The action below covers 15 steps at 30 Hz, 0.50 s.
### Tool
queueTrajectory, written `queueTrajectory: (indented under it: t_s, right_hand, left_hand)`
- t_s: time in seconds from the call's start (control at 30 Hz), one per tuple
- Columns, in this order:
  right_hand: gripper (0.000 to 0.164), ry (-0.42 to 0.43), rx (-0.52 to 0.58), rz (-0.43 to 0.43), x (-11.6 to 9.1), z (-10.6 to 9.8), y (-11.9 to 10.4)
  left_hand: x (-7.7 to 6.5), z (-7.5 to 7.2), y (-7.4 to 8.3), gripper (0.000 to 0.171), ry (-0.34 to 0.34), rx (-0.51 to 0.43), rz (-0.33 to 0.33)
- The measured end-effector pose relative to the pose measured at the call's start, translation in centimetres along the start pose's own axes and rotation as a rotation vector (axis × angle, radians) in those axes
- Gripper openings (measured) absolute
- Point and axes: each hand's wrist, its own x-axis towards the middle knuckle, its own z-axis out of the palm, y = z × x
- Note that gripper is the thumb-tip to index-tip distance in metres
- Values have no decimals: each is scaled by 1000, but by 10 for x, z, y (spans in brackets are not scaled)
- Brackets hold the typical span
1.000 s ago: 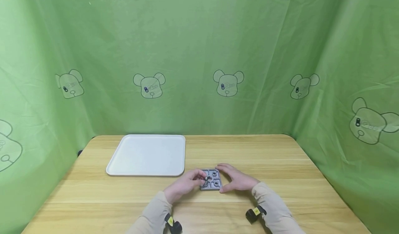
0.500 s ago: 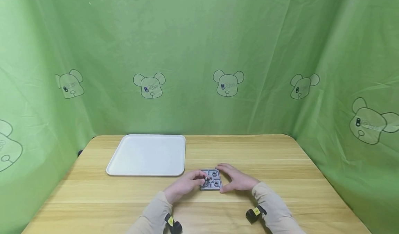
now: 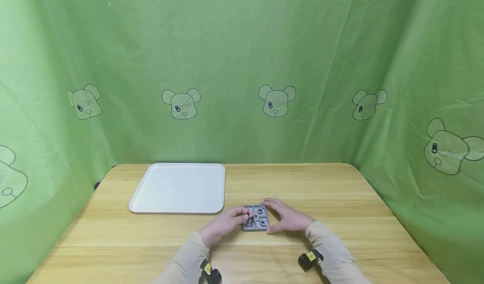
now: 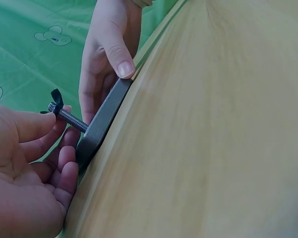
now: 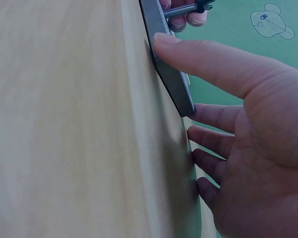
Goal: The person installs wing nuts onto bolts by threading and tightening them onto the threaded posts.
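Observation:
A square grey metal plate (image 3: 262,216) with recessed pockets and holes lies flat on the wooden table. From its face a threaded bolt (image 4: 73,120) stands upright, with a dark wing nut (image 4: 58,102) near its free end. My left hand (image 3: 224,224) pinches the wing nut between thumb and fingers, while its other fingertips rest beside the plate's edge. On the plate's right side, my right hand (image 3: 290,219) grips it, thumb at the near corner and index finger at the far one. Its remaining fingers (image 5: 211,141) spread along the table.
A white tray (image 3: 177,188) stands at the back left of the wooden table (image 3: 302,187). Green curtains (image 3: 234,65) with bear-head drawings enclose the back and sides. Each sleeved wrist carries a small black camera (image 3: 307,262).
My left thumb and fingertips have shifted slightly around the wing nut. The plate and my right hand have stayed in place.

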Motion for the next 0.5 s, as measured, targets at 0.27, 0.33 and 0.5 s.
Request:
queueTrajectory:
  t_s: [0.27, 0.33, 0.5]
  right_hand:
    - [97, 3, -8, -4, 0, 0, 0]
    - [97, 2, -3, -5, 0, 0, 0]
    - [97, 2, 6, -6, 0, 0, 0]
  left_hand:
    - [0, 1, 0, 21, 21, -31, -17]
    - [0, 1, 0, 20, 24, -47, -15]
    - [0, 2, -1, 18, 37, -60, -18]
